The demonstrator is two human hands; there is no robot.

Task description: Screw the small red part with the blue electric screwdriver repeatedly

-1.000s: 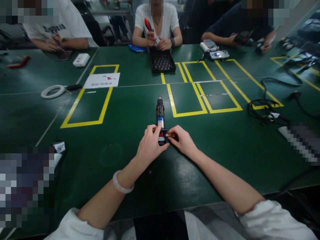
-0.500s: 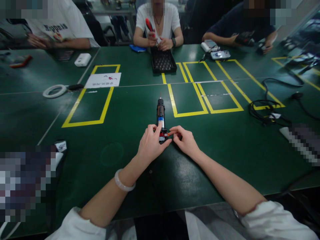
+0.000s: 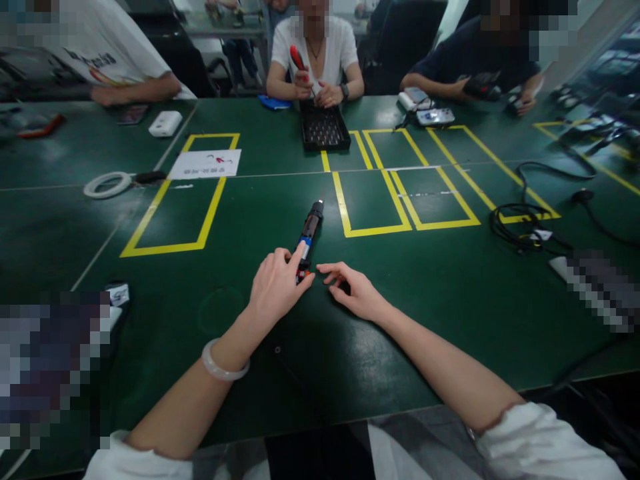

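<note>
An electric screwdriver (image 3: pixel 309 230), dark with a blue and silver band, lies tilted on the green table, its nose pointing away and to the right. Red and orange parts show at its near end, where the casing appears open. My left hand (image 3: pixel 276 283) is closed around its rear part, index finger along the band and thumb by the near end; the other fingers and part of the tool are hidden beneath. My right hand (image 3: pixel 354 291) hovers just to the right, apart from the tool, its fingers loosely curled and spread with nothing in them.
Yellow tape rectangles (image 3: pixel 380 233) mark the green table (image 3: pixel 425 300). A black tray of small parts (image 3: pixel 326 128) sits before a person opposite holding a red-handled tool (image 3: pixel 297 59). A paper sheet (image 3: pixel 205 164) and cable coil (image 3: pixel 107 185) lie left; black cables (image 3: pixel 520 220) lie right.
My left hand has shifted left, swinging the screwdriver's near end left so that it now tilts. My right hand has come off its near end and opened.
</note>
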